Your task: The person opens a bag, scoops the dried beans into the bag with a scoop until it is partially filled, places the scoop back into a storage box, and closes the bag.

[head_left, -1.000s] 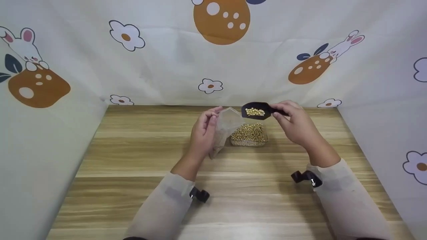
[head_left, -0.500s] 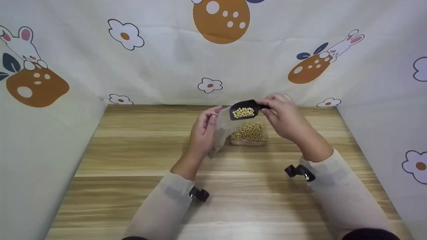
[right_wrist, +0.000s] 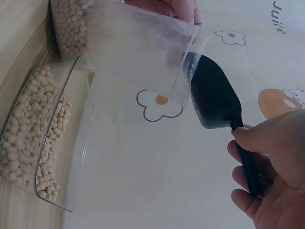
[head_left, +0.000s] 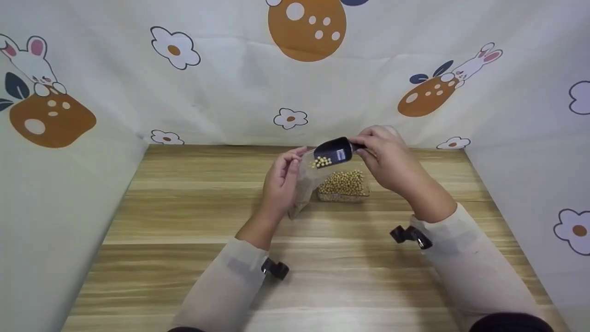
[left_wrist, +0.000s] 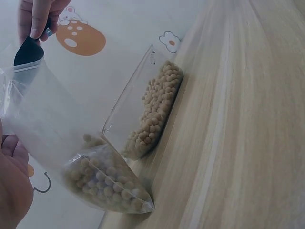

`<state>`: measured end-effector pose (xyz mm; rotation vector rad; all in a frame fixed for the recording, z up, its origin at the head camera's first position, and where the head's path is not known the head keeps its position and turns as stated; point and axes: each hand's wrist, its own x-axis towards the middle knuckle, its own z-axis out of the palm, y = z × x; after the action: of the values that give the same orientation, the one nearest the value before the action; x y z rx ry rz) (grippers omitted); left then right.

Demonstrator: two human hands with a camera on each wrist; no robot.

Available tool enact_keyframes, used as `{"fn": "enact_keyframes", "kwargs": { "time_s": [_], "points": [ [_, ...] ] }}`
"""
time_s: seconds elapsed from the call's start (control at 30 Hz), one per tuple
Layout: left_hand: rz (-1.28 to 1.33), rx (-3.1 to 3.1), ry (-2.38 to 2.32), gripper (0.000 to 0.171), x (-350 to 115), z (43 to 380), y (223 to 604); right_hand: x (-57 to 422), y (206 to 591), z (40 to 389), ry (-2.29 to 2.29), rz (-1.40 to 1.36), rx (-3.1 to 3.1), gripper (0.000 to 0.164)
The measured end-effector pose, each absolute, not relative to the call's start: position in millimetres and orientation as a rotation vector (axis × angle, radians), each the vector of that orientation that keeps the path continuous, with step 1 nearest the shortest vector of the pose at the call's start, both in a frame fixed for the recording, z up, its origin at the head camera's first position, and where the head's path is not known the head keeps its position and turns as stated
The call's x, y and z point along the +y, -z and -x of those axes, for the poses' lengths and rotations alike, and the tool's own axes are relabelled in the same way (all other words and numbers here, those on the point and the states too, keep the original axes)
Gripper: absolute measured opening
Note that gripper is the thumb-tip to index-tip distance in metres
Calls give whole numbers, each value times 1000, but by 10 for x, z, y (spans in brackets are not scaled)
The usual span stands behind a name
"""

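My left hand (head_left: 279, 186) holds a clear plastic zip bag (left_wrist: 52, 121) upright by its upper side, with the mouth toward the right hand. Soybeans (left_wrist: 107, 183) fill the bottom of the bag, which hangs close over the table in the left wrist view. With thumb and fingers round the handle, my right hand (head_left: 389, 163) grips a black scoop (right_wrist: 214, 93). The scoop's front lip is inside the bag's mouth, tilted down to the left. Several soybeans (head_left: 321, 162) lie at that lip, while the back of the scoop shows bare.
A clear rectangular box (head_left: 343, 198) of soybeans (head_left: 343, 183) stands on the wooden table (head_left: 184, 203), just right of the bag and below the scoop. A printed cloth (head_left: 230, 92) rises behind the table and on both sides.
My right hand has moved left, bringing the scoop from beside the bag into its mouth and tipping it. Most soybeans have left the scoop. The left hand has stayed in place.
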<state>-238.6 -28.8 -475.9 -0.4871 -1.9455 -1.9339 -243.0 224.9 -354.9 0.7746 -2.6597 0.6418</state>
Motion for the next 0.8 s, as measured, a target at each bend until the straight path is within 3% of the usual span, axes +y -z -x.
{"fn": "enact_keyframes", "kwargs": {
  "time_s": [0.37, 0.8],
  "points": [
    [522, -1915, 1948, 18, -287, 2386, 4767, 2363, 3612, 2438, -715, -756, -2611, 28],
    [522, -1914, 1955, 20, -285, 2386, 4764, 2791, 3868, 2529, -888, -533, -2680, 28]
  ]
}}
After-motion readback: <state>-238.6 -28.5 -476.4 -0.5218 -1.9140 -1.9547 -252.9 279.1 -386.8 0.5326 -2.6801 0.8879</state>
